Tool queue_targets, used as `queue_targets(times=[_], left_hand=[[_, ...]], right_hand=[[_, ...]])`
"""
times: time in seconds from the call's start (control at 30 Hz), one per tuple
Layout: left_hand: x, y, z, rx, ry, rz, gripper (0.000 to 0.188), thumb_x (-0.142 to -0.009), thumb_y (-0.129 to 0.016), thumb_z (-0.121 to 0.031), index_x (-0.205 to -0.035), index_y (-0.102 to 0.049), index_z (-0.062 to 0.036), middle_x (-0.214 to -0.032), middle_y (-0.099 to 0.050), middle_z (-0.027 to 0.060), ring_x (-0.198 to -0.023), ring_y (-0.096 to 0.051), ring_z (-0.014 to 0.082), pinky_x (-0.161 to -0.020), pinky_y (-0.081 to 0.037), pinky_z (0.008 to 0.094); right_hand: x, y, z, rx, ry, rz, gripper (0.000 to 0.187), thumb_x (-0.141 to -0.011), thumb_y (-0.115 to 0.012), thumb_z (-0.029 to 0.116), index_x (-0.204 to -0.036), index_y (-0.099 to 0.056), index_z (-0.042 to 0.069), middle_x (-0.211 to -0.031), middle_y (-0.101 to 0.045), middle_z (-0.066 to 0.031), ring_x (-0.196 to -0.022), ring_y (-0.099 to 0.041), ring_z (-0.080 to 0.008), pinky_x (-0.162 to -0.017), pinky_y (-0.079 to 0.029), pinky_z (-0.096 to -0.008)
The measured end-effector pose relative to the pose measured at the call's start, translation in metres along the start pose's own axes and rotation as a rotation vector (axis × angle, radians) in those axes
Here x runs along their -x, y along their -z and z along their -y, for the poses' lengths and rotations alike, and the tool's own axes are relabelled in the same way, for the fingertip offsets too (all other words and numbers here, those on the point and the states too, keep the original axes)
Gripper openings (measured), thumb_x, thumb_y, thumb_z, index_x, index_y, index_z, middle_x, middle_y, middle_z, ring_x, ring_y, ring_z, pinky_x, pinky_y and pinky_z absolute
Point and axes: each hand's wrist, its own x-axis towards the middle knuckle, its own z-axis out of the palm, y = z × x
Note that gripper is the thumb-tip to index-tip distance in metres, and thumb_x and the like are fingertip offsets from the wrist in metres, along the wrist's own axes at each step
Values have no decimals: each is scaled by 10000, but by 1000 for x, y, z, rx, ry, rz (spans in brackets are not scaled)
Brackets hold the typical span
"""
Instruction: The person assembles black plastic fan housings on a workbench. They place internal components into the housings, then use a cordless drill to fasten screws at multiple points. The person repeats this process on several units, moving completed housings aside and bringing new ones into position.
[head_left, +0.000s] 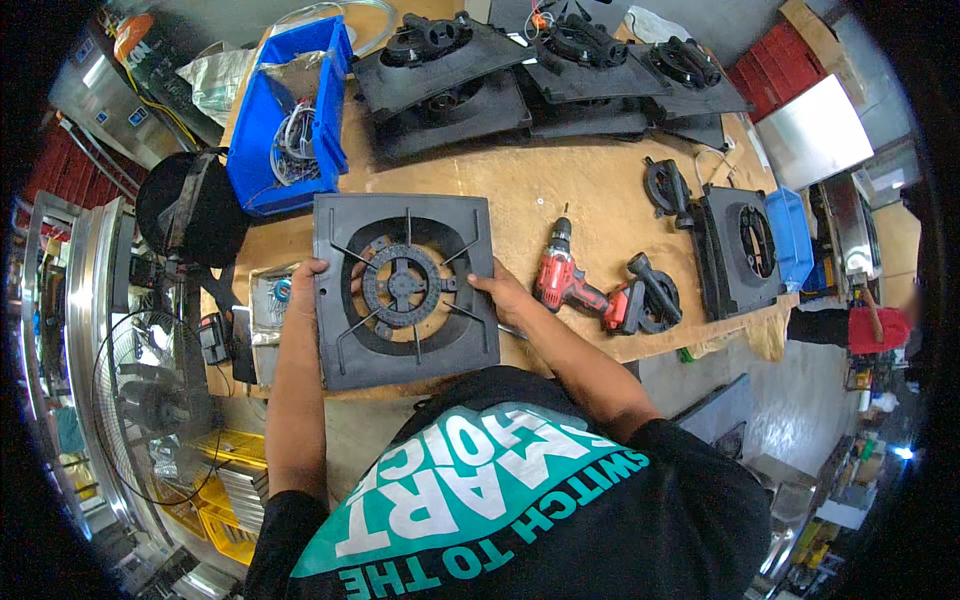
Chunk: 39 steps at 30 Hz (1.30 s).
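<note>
Black T-shirt with teal-and-white print, worn by the person, foremost; beyond it, one black square single-burner gas stove body, ribbed face showing, ring burner seated in the round central well, located at the near edge of the wooden worktop, left of centre; whether resting or slightly lifted, cannot be told. Hands, two, bare, both engaged: left hand gripping the stove body's left edge, right hand gripping its right edge, thumb over the rim, remaining fingers largely hidden. Step in hand, by judgement: two-handed positioning of the stove body; the next move would call for an even grip on both sides, the frame kept level or turned squarely, and a settled rest on the worktop before either hand leaves it. Adjacent to the right: red-and-black cordless drill, lying unheld; one loose burner casting beside its battery; a second casting farther back; one more stove body, well apart, near the right end, a light-blue tray just beyond. Rear: stacked stove bodies. Left rear: blue parts bin, containing pale wiring
</note>
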Motion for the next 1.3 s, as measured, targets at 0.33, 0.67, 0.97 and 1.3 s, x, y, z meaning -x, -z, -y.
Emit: queue_targets(times=[0.33,0.67,0.97,1.3], left_hand=[[76,25,-48,-850,-360,-611,425,-906,-622,-252,-1239,-594,9,-1159,-660,141,-1053,-638,216,-850,-512,318],[44,78,-31,-2067,216,-738,383,-692,-743,-255,-988,-689,-18,-1029,-693,203,-972,-674,351,-846,-549,426],[29,119,-36,-2002,195,-783,362,-696,-746,-226,-961,-687,14,-1019,-680,252,-982,-665,373,-869,-536,442],[67,87,-63,-2053,-119,-738,260,-691,-724,-180,-898,-717,-22,-846,-690,212,-846,-675,386,-764,-545,452]], right_hand=[[29,15,34,826,448,-446,452,-862,-666,147,-1276,-548,9,-1117,-663,-150,-971,-640,-237,-874,-505,-336],[83,56,94,715,425,-436,330,-891,-602,61,-1204,-560,-34,-1075,-653,-133,-960,-627,-182,-865,-492,-306],[113,82,57,698,394,-459,256,-902,-593,63,-1134,-603,-46,-1019,-666,-124,-935,-625,-170,-834,-500,-299],[122,56,81,751,465,-388,249,-909,-584,43,-1137,-601,-54,-986,-674,-118,-882,-640,-157,-798,-515,-286]])
